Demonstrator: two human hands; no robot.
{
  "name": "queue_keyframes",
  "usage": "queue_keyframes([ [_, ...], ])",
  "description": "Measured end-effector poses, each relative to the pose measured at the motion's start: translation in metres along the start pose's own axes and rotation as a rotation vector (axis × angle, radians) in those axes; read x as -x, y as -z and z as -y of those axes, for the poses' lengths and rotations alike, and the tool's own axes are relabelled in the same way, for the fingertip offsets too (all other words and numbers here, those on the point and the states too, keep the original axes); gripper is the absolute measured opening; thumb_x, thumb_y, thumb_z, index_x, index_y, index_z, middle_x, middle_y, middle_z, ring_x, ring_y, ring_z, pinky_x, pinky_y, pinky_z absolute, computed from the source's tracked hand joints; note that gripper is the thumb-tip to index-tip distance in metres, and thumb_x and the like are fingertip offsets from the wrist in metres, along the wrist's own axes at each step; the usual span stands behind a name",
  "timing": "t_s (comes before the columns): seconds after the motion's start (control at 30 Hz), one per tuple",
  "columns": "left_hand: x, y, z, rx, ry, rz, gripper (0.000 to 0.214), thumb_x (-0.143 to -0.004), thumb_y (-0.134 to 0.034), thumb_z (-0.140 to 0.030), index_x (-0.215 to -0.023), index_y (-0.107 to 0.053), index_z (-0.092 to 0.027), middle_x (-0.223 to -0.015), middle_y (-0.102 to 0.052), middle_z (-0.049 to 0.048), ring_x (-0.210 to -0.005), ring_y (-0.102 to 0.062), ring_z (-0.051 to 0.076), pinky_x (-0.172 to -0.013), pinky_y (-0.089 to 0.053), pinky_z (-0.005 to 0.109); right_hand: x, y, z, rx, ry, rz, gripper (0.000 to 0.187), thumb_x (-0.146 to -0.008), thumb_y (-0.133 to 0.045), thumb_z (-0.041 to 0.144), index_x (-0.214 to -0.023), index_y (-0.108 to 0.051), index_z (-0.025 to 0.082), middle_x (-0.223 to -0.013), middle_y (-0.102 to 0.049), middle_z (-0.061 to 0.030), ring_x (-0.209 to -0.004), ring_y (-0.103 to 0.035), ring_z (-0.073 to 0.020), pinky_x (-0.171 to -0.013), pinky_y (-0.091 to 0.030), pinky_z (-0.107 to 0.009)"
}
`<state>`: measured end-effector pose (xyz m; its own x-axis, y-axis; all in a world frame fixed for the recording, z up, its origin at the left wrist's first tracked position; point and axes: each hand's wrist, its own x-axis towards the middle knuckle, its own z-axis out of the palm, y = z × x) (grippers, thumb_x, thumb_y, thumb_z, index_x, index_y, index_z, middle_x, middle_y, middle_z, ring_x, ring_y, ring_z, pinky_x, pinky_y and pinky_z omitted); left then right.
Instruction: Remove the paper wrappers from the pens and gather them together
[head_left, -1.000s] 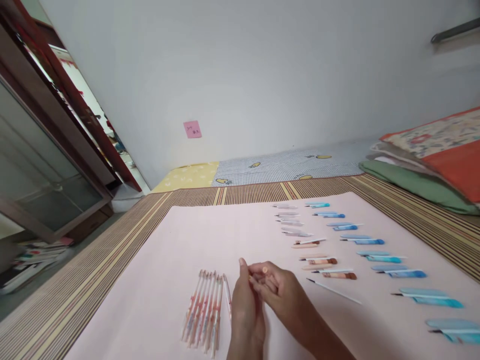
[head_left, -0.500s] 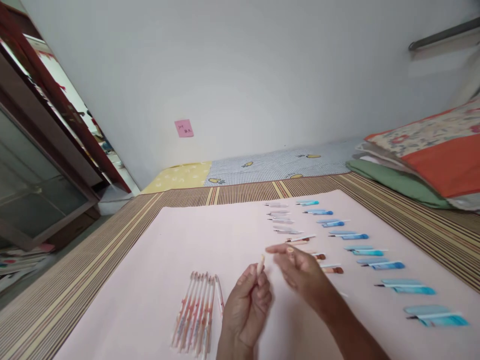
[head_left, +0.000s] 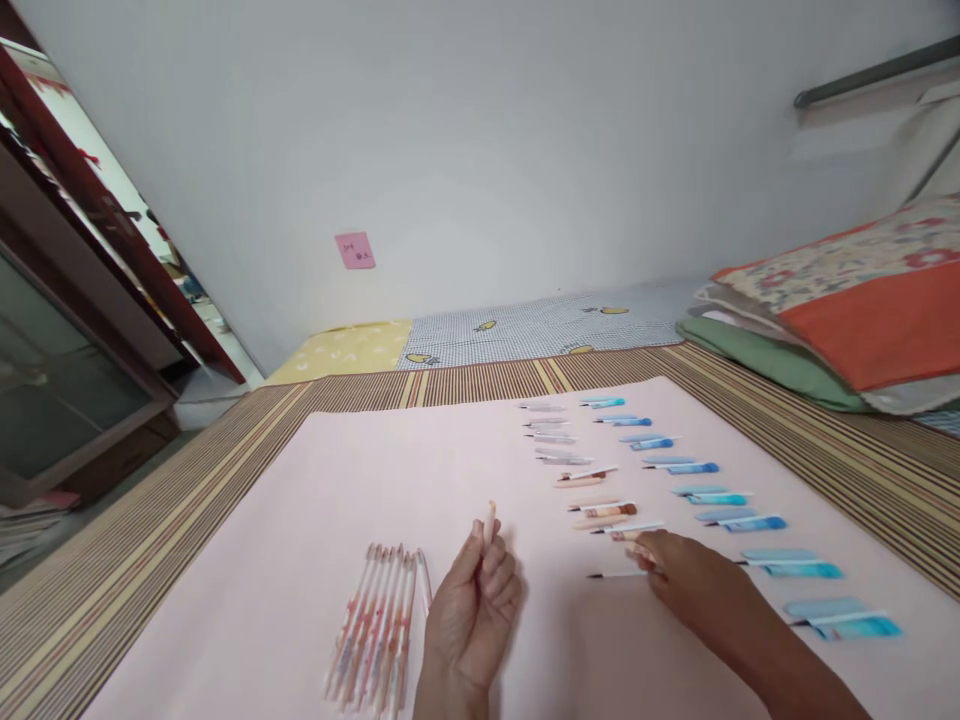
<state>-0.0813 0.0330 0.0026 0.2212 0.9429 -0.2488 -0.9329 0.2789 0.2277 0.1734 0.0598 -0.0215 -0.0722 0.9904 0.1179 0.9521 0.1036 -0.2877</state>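
Note:
My left hand (head_left: 472, 610) is closed round a pale pen barrel (head_left: 489, 521) and holds it upright above the pink sheet (head_left: 315, 520). My right hand (head_left: 686, 580) rests on the sheet to the right, its fingertips touching a thin white refill (head_left: 611, 574) and the end of a brown pen part (head_left: 626, 535). Left of the left hand lies a bundle of several pink-patterned pens (head_left: 379, 625) side by side.
Rows of taken-apart pens lie on the sheet: clear ones (head_left: 547, 435), brown ones (head_left: 600, 505), blue ones (head_left: 720, 495). The sheet lies on a striped mat (head_left: 150, 540). Folded bedding (head_left: 840, 320) is stacked at the right, a glass-door cabinet (head_left: 67, 380) at the left.
My two hands were together in the middle holding a pen; now they are apart. The right hand moved right and down onto the sheet by the refill. The left keeps the barrel.

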Motion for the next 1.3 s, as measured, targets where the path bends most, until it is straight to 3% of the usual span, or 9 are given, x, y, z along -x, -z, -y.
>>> queue_keyframes([
  [0.07, 0.0, 0.001, 0.0, 0.003, -0.002, -0.011, 0.017, -0.096, -0.055, -0.021, -0.086, -0.063, -0.01, -0.057, -0.038, -0.0072, -0.044, -0.032, 0.003, -0.041, -0.027, 0.015, -0.003, 0.002, 0.0, 0.022, -0.031, 0.118, 0.016, -0.069, -0.05, 0.008, -0.064, -0.052, 0.023, -0.065, -0.067, -0.0033, -0.06, -0.064, -0.0218, -0.049, -0.028, -0.025],
  [0.17, -0.001, 0.003, -0.001, -0.006, -0.002, -0.022, 0.014, -0.094, -0.057, -0.02, -0.087, -0.063, -0.01, -0.057, -0.039, -0.0072, -0.044, -0.033, 0.004, -0.042, -0.028, 0.015, -0.006, 0.011, 0.006, -0.026, -0.033, 0.132, 0.014, -0.068, -0.051, 0.01, -0.067, -0.051, 0.024, -0.069, -0.068, -0.0041, -0.062, -0.064, -0.0225, -0.051, -0.032, -0.025],
  [0.27, -0.002, 0.005, 0.0, -0.021, -0.004, -0.025, 0.014, -0.094, -0.058, -0.02, -0.09, -0.063, -0.008, -0.056, -0.04, -0.0071, -0.044, -0.033, 0.003, -0.041, -0.026, 0.015, -0.006, 0.026, 0.023, -0.176, 0.03, 0.04, 0.007, -0.076, -0.052, 0.02, -0.071, -0.051, 0.026, -0.064, -0.064, 0.0005, -0.057, -0.061, -0.0194, -0.049, -0.035, -0.024],
  [0.37, -0.003, 0.004, 0.002, -0.049, -0.008, -0.023, 0.014, -0.092, -0.06, -0.02, -0.084, -0.062, -0.009, -0.055, -0.041, -0.0067, -0.043, -0.032, 0.003, -0.041, -0.025, 0.015, -0.005, 0.042, 0.046, -0.232, 0.137, -0.143, 0.003, -0.079, -0.053, 0.026, -0.076, -0.052, 0.027, -0.064, -0.063, 0.0022, -0.061, -0.064, -0.019, -0.053, -0.039, -0.024],
  [0.53, -0.003, 0.002, 0.002, -0.141, -0.048, -0.042, 0.014, -0.089, -0.065, -0.02, -0.079, -0.06, -0.012, -0.052, -0.042, -0.0067, -0.042, -0.031, 0.003, -0.042, -0.022, 0.016, -0.018, 0.063, 0.073, -0.036, 0.404, -0.308, 0.009, -0.08, -0.046, 0.016, -0.076, -0.048, 0.024, -0.062, -0.059, 0.002, -0.053, -0.056, -0.0154, -0.052, -0.032, -0.026],
  [0.8, 0.0, 0.0, -0.003, -0.184, -0.096, -0.047, 0.02, -0.083, -0.073, -0.021, -0.074, -0.056, -0.013, -0.051, -0.044, -0.0069, -0.042, -0.031, 0.003, -0.042, -0.021, 0.016, -0.035, 0.096, 0.096, 0.225, 0.634, -0.25, 0.021, -0.073, -0.05, 0.003, -0.069, -0.045, 0.023, -0.061, -0.057, 0.001, -0.05, -0.047, -0.0149, -0.051, -0.019, -0.029],
  [0.97, -0.002, 0.0, -0.004, -0.203, -0.118, -0.073, 0.024, -0.079, -0.077, -0.023, -0.074, -0.056, -0.013, -0.05, -0.043, -0.0076, -0.042, -0.03, 0.003, -0.042, -0.02, 0.017, -0.037, 0.11, 0.104, 0.281, 0.692, -0.223, 0.024, -0.072, -0.052, -0.001, -0.069, -0.049, 0.023, -0.063, -0.058, 0.0004, -0.052, -0.049, -0.0172, -0.053, -0.02, -0.029],
  [1.3, -0.004, 0.002, -0.006, -0.197, -0.101, -0.061, 0.032, -0.074, -0.082, -0.028, -0.073, -0.053, -0.014, -0.05, -0.044, -0.008, -0.041, -0.029, 0.002, -0.041, -0.02, 0.017, -0.042, 0.132, 0.115, 0.386, 0.782, -0.164, 0.032, -0.059, -0.059, -0.004, -0.075, -0.053, 0.022, -0.069, -0.062, 0.0, -0.057, -0.055, -0.0198, -0.054, -0.022, -0.029],
])
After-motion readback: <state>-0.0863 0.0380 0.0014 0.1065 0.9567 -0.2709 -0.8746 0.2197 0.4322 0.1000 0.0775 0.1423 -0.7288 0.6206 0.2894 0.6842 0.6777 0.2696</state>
